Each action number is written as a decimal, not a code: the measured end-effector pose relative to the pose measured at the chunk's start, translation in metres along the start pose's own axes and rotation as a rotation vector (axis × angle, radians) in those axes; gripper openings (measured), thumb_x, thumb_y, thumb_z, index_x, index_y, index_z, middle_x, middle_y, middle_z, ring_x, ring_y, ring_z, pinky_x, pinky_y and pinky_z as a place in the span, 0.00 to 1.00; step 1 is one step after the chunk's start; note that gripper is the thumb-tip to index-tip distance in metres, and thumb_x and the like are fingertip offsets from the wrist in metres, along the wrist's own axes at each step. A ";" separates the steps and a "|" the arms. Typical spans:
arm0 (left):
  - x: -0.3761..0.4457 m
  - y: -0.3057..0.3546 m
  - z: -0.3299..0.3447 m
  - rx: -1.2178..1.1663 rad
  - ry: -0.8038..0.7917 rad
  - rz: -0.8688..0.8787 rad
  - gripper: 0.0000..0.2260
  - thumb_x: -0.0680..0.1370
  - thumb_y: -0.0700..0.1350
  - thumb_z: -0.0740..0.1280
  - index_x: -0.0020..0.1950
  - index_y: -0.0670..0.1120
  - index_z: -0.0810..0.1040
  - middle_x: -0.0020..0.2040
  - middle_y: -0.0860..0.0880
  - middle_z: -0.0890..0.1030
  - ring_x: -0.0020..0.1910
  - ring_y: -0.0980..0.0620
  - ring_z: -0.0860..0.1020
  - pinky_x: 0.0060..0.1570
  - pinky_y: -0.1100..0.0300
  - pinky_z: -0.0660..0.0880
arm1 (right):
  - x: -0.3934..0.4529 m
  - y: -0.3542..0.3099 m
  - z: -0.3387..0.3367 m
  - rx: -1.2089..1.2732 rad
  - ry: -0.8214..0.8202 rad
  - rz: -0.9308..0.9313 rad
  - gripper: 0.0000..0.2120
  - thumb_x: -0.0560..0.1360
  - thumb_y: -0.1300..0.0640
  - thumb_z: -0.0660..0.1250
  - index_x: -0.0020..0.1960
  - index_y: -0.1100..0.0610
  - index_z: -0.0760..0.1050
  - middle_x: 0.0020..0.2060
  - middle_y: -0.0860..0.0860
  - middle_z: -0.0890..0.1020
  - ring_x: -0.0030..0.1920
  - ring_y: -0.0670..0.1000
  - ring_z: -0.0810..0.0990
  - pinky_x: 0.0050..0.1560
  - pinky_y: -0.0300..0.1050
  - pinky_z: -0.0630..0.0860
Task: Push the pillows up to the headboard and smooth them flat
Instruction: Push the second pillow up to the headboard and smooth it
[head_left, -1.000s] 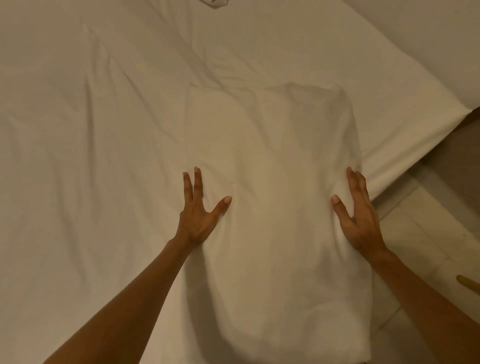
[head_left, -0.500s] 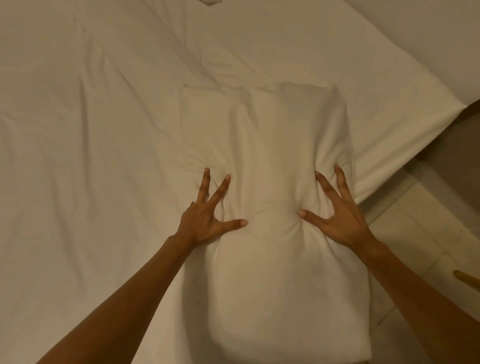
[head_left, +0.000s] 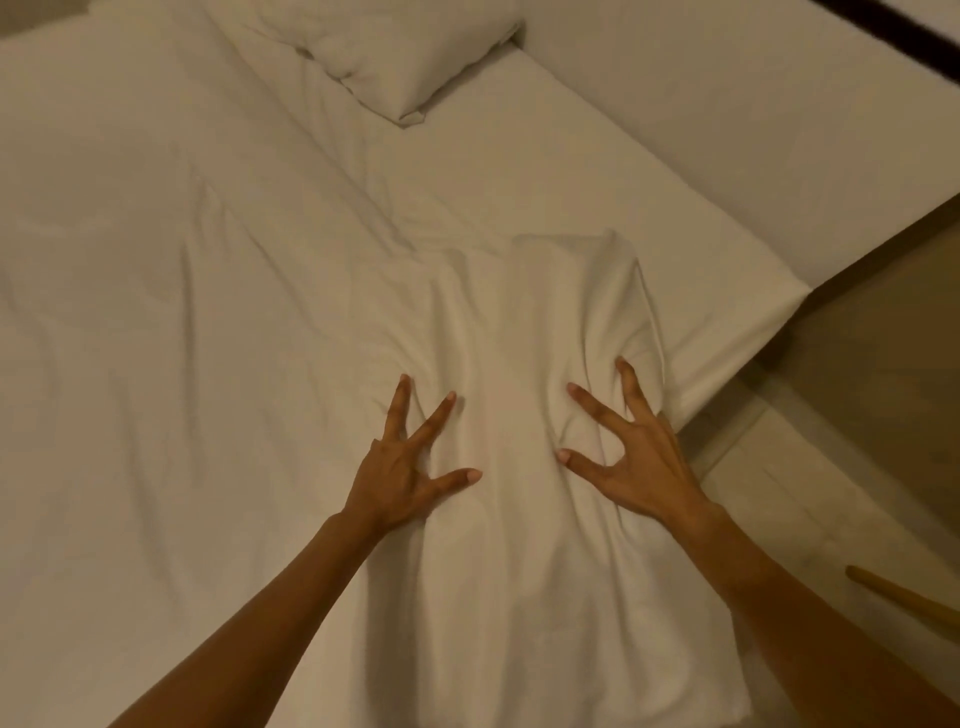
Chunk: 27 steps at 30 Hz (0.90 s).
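A white pillow (head_left: 524, 467) is seen lying lengthwise on the right part of the bed (head_left: 156, 364), near the mattress's right edge, its far end pointing toward the headboard (head_left: 727, 130) and its near end running down to the bottom of the view. Its cover is creased into long folds that gather toward the middle, where it is pressed from both sides. The left hand (head_left: 400, 483) is laid on the pillow's left edge with the fingers (head_left: 397, 410) spread wide and open, nothing being gripped; the thumb is stretched out across the cover. The right hand (head_left: 639, 467) is laid on the pillow's right side, likewise open and splayed, with the fingertips sunk into the bunched fabric and no fold closed inside the hand. Both bare forearms are seen reaching in from the lower edge. A second white pillow (head_left: 405, 57) is seen farther up the bed, well apart from the first, lying askew just beside the pale padded headboard. The white sheet is rumpled, with diagonal wrinkles between the two pillows. Beyond the mattress corner at right, a pale tiled floor (head_left: 810, 519) is visible, and a light wooden stick-like object (head_left: 904, 592), not identifiable, is seen at the right edge.
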<state>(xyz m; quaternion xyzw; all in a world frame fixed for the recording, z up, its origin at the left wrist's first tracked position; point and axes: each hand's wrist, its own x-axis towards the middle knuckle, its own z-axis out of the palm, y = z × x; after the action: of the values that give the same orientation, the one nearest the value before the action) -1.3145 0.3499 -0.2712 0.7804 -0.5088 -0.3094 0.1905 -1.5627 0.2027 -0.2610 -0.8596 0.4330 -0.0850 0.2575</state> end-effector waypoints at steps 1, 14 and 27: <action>-0.002 0.006 -0.006 -0.010 0.005 0.002 0.45 0.61 0.78 0.59 0.75 0.68 0.50 0.79 0.54 0.37 0.75 0.47 0.64 0.67 0.40 0.68 | 0.002 -0.004 -0.010 -0.014 0.007 -0.010 0.38 0.66 0.25 0.60 0.74 0.34 0.58 0.79 0.49 0.45 0.78 0.49 0.53 0.72 0.61 0.64; -0.023 0.117 -0.135 -0.094 0.043 -0.008 0.41 0.68 0.71 0.66 0.77 0.64 0.55 0.80 0.53 0.41 0.76 0.46 0.61 0.72 0.40 0.62 | 0.008 -0.091 -0.172 -0.095 0.119 -0.013 0.37 0.66 0.23 0.57 0.73 0.33 0.60 0.79 0.50 0.50 0.77 0.51 0.58 0.73 0.61 0.62; 0.051 0.213 -0.161 -0.015 0.151 0.017 0.41 0.68 0.71 0.66 0.77 0.62 0.57 0.80 0.52 0.43 0.76 0.45 0.62 0.71 0.43 0.64 | 0.078 -0.043 -0.263 0.012 0.132 -0.047 0.36 0.68 0.31 0.67 0.73 0.34 0.60 0.79 0.50 0.48 0.78 0.53 0.54 0.74 0.60 0.61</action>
<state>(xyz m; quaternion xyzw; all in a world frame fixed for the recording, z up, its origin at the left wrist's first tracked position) -1.3347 0.2134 -0.0368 0.7956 -0.4974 -0.2520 0.2368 -1.5820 0.0659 -0.0207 -0.8604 0.4284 -0.1503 0.2315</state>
